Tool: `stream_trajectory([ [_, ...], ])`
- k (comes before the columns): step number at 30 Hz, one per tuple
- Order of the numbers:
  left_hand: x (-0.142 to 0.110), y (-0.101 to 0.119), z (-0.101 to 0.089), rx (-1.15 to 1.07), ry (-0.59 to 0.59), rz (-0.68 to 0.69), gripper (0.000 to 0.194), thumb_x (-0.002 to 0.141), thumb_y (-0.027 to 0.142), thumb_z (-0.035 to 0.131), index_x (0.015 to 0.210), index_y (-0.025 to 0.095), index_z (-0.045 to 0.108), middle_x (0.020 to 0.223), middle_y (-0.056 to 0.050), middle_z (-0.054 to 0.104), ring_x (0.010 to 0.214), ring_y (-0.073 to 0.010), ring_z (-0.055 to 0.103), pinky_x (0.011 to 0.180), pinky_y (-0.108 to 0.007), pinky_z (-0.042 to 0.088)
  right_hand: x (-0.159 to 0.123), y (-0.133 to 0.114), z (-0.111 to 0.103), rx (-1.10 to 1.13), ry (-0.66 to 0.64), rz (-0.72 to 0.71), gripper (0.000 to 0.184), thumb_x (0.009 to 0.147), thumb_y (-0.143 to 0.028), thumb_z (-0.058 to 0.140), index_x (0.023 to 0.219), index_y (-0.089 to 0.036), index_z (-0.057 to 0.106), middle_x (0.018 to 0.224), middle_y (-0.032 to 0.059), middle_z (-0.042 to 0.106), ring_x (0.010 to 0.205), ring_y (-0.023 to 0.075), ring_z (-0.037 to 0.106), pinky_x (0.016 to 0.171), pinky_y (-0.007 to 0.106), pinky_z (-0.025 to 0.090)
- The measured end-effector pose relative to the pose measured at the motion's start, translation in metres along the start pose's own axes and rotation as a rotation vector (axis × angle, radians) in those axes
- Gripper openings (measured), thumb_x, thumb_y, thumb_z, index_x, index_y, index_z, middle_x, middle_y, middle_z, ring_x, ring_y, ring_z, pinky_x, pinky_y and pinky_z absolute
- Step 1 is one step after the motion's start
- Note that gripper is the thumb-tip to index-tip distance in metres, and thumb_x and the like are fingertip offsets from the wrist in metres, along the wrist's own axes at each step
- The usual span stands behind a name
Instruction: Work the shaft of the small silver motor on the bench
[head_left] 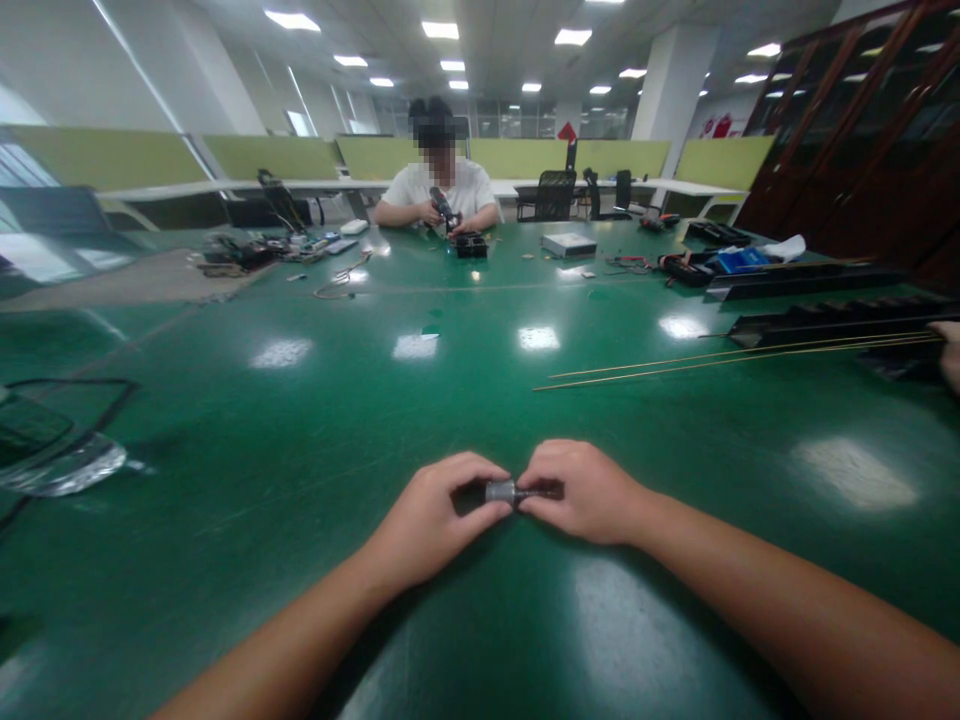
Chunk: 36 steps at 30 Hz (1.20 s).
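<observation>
A small grey metal cylinder (500, 492) with a thin dark shaft (541, 492) lies level, low over the green tabletop; I cannot make out its exact kind. My left hand (442, 508) grips the cylinder between thumb and fingertips from the left. From the right, my right hand (581, 492) is closed round the shaft, its thumb and fingertips close to where shaft and cylinder meet. The two hands nearly touch. The fingers partly cover the shaft.
Across the green table (360, 390), a person (439, 190) holds a power drill (444, 207) over a black part (471, 245). Another person's hand (951, 350) holds long thin rods (712, 364) at right. A clear plastic item (67, 465) is at left; tools (697, 268) lie back right.
</observation>
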<state>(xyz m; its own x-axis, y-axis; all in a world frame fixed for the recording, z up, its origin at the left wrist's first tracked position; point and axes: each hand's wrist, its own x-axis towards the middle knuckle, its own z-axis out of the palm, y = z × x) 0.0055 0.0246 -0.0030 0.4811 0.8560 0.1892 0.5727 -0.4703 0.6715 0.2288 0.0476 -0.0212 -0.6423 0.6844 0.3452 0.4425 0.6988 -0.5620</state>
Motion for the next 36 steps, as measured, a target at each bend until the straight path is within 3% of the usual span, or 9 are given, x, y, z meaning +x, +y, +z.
stream_trajectory([
  [24, -0.001, 0.0003, 0.0007, 0.046, 0.019, 0.008, 0.017, 0.086, 0.026, 0.069, 0.101, 0.022, 0.072, 0.099, -0.004, 0.073, 0.091, -0.0195, 0.068, 0.084, -0.029, 0.052, -0.0014, 0.002, -0.0069, -0.026, -0.02, 0.008, 0.008, 0.078, -0.021, 0.069, 0.084, -0.018, 0.072, 0.077, 0.0028, 0.068, 0.074, 0.0161, 0.06, 0.073, 0.029, 0.043],
  [36, -0.0007, -0.0039, 0.0013, 0.094, 0.09, -0.018, 0.016, 0.087, 0.026, 0.067, 0.102, 0.023, 0.071, 0.099, -0.003, 0.074, 0.091, -0.0207, 0.068, 0.084, -0.032, 0.053, 0.0003, 0.0063, -0.008, -0.078, 0.049, 0.059, 0.007, 0.077, -0.018, 0.065, 0.082, -0.017, 0.07, 0.077, 0.0041, 0.067, 0.076, 0.0177, 0.058, 0.074, 0.031, 0.044],
])
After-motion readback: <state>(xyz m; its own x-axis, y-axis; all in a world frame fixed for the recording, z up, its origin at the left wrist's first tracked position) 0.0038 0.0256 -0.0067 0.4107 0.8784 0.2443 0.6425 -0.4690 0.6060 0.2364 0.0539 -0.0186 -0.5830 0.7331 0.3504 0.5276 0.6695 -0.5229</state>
